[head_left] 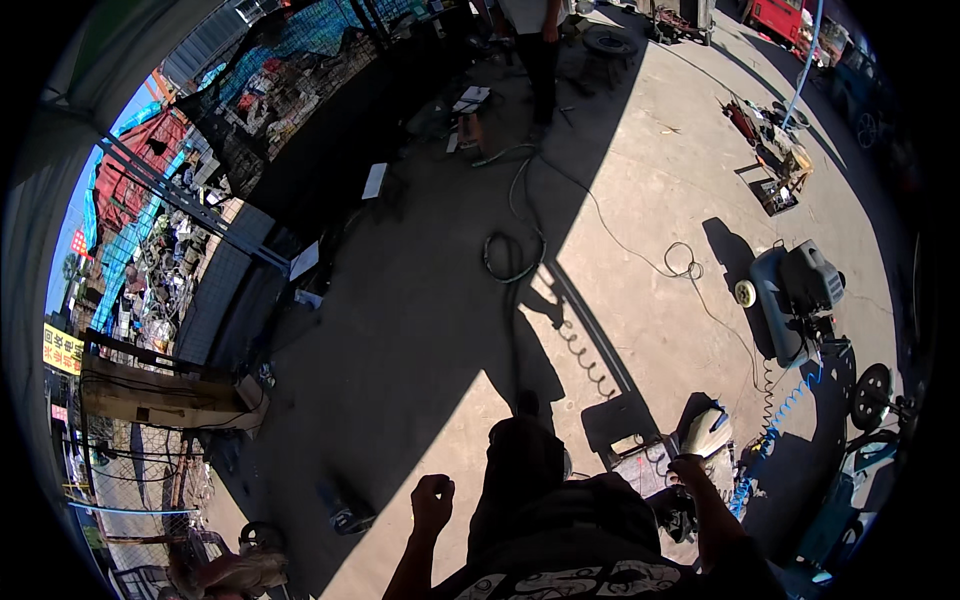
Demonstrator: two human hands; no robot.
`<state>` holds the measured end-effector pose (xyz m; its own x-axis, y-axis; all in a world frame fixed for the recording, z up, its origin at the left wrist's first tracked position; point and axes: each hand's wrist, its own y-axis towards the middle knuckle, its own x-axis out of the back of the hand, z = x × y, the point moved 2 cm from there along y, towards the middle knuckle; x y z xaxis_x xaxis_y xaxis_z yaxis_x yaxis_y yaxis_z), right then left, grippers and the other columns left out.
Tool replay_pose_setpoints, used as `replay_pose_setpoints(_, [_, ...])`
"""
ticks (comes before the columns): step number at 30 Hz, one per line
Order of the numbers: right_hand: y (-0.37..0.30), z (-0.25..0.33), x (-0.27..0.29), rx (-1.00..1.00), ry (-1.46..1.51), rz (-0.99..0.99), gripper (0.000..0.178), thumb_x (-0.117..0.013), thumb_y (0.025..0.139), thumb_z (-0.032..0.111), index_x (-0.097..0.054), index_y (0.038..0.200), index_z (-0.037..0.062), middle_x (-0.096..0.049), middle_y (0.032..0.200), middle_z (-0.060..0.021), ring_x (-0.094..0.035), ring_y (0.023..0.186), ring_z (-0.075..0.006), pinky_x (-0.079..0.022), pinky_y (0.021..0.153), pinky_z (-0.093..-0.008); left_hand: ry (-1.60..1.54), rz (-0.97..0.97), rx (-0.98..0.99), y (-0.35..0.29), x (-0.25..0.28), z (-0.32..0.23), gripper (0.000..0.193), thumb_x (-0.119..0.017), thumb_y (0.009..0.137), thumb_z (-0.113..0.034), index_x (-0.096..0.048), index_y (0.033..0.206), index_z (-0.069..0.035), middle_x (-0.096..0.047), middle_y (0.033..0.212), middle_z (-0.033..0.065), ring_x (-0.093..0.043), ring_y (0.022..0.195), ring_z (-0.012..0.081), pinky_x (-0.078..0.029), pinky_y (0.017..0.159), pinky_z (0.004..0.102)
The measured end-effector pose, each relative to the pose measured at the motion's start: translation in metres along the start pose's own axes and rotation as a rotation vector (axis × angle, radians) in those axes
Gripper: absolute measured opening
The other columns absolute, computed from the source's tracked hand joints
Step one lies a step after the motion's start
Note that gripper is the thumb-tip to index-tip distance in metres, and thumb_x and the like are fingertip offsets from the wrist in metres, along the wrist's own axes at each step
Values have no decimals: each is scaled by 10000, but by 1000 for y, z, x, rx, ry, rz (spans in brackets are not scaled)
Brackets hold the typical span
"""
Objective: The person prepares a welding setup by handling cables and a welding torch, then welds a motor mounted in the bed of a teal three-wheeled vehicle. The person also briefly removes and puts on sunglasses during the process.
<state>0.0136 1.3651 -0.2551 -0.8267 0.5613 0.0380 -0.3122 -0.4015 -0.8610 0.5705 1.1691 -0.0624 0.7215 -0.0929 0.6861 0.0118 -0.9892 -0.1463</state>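
Outside, from the head camera, a yard of bare concrete (640, 200) is seen, half in sun and half in shade.

Low in the picture, the left hand (432, 500) is held up in the air. It is curled shut into a loose fist, and nothing is seen in it.

The right hand (690, 470) is stretched down to a white cloth or glove (708, 432). That white thing is lying on a dark machine (650, 470) by the person's feet. The hand is seen touching it or just beside it, but how far the fingers are open cannot be told, as they are in shadow.

A blue coiled hose (780, 420) is seen just to the right, and a grey machine with a small wheel (795, 290) is farther off. Another person (535, 50) is standing well apart at the top.

The work looks barely begun: the white thing is not yet lifted.
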Motion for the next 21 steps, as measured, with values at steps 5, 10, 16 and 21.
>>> replay_pose_setpoints(5, [23, -13, -8, -239, -174, -125, 84, -527, 891, 78, -599, 884, 36, -651, 755, -106, -646, 589, -225, -517, 494, -354, 5, 34, -43, 131, -28, -32, 146, -700, 834, -128, -667, 897, 0, -672, 861, 145, -681, 776, 259, -539, 710, 355])
replay_pose_setpoints(10, [-9, 62, -80, -237, -259, -174, 39, -563, 870, 65, -594, 862, 42, -644, 719, -100, -642, 581, -231, -532, 500, -372, 15, 124, -82, 265, -40, -95, 155, -696, 831, -139, -670, 902, -4, -668, 858, 156, -678, 773, 279, -536, 704, 371])
replay_pose_setpoints(16, [11, 133, -98, -333, -130, -289, 46, -578, 852, 54, -609, 884, 43, -640, 721, -89, -622, 559, -224, -513, 481, -371, 68, 190, -307, 418, -65, -158, 130, -678, 821, -125, -661, 888, -16, -654, 864, 154, -657, 777, 306, -525, 697, 386])
replay_pose_setpoints(21, [64, 173, -81, -254, -17, -279, 85, -579, 847, 40, -636, 906, 17, -645, 710, -100, -618, 538, -229, -512, 461, -380, 91, 207, -278, 501, -97, -213, 153, -683, 818, -149, -662, 900, -22, -660, 871, 155, -669, 793, 302, -532, 708, 391])
